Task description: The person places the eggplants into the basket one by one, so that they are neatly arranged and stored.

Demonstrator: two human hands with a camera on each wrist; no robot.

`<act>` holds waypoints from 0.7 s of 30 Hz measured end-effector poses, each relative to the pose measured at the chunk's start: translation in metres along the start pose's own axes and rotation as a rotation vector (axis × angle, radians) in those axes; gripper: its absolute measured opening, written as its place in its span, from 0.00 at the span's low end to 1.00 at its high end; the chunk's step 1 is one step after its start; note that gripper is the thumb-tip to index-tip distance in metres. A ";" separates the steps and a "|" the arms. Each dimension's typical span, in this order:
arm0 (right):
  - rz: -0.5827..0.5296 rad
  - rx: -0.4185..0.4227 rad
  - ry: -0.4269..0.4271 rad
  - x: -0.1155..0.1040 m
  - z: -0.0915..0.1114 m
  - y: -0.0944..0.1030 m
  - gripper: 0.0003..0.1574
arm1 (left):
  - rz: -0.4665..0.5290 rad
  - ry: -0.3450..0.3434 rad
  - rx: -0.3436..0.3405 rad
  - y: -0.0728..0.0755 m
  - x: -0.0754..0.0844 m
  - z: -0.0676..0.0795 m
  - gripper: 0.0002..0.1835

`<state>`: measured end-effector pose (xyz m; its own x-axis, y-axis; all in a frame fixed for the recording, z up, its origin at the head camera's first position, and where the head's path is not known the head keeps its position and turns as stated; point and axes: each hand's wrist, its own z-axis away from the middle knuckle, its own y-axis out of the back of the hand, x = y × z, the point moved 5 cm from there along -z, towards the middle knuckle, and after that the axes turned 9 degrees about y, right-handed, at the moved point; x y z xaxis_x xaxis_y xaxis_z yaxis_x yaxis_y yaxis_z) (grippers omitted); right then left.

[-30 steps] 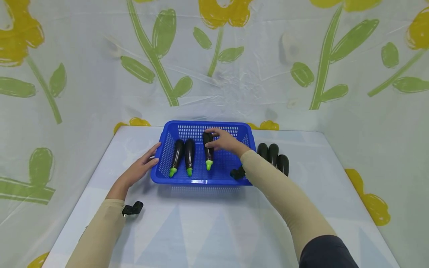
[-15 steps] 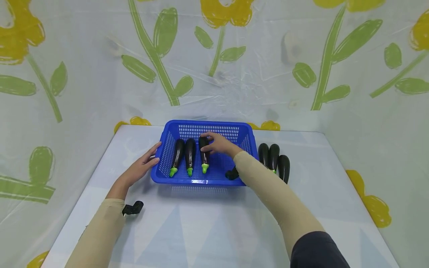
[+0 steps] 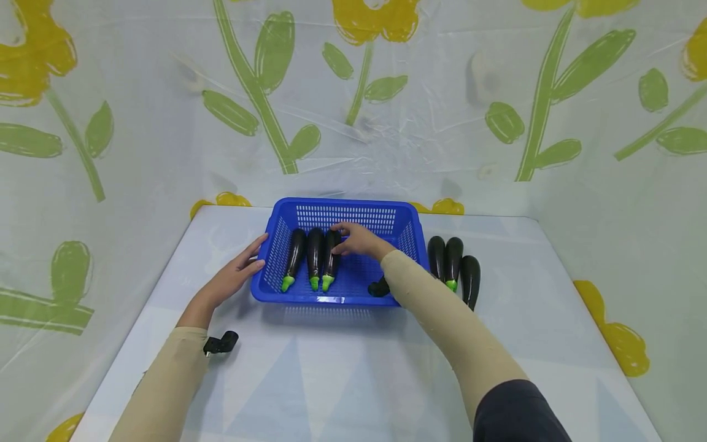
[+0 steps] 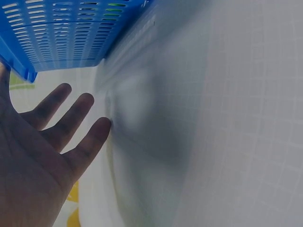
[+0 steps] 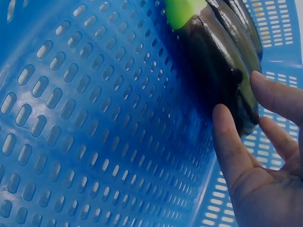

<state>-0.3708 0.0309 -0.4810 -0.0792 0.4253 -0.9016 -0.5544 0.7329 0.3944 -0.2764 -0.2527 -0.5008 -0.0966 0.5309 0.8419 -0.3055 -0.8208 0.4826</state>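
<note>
Three glossy dark eggplants lie side by side in a blue plastic basket [image 3: 364, 279], green stem ends toward me. My right hand [image 3: 358, 239] is over the rightmost eggplant [image 3: 330, 264], thumb and fingers spread loosely about its rounded end. In the right wrist view, the thumb and fingertips [image 5: 223, 116] are right at the skin of that eggplant [image 5: 208, 56]. My left hand [image 3: 234, 275] rests against the basket's left side with fingers extended. The left wrist view has that hand's fingers spread beneath the rim of the basket [image 4: 71, 42].
Outside the basket on the right, three more eggplants [image 3: 454, 261] lie on the white table [image 3: 265, 380], partly hidden by my right forearm. A flower-printed sheet [image 3: 442, 147] rises behind and along the sides. Small black cameras sit at both wrists.
My right hand has lowered and moved left with the third eggplant, which now lies beside the other two. Its fingers have loosened. The left hand has stayed at the basket's side.
</note>
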 end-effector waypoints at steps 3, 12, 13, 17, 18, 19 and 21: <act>0.003 0.000 -0.005 0.001 -0.001 0.001 0.42 | 0.000 -0.002 -0.001 0.000 0.000 0.000 0.37; 0.033 -0.001 0.018 -0.006 0.003 0.003 0.41 | -0.001 -0.005 -0.003 -0.001 0.000 0.001 0.37; 0.038 -0.002 0.022 -0.006 0.004 0.003 0.41 | 0.001 -0.006 -0.004 -0.001 0.001 0.001 0.37; 0.067 -0.003 0.039 -0.009 0.006 0.006 0.41 | -0.005 -0.005 -0.004 -0.001 0.001 0.002 0.37; 0.077 -0.001 0.038 -0.010 0.007 0.007 0.40 | -0.004 -0.006 -0.003 -0.001 0.001 0.002 0.37; 0.086 0.001 0.036 -0.012 0.009 0.008 0.40 | -0.004 -0.006 -0.003 -0.001 0.001 0.002 0.37; 0.099 0.001 0.038 -0.013 0.011 0.011 0.40 | -0.006 -0.006 -0.003 -0.001 0.000 0.002 0.37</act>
<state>-0.3665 0.0390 -0.4629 -0.1647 0.4751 -0.8644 -0.5411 0.6892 0.4819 -0.2740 -0.2520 -0.5010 -0.0886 0.5344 0.8405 -0.3087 -0.8170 0.4870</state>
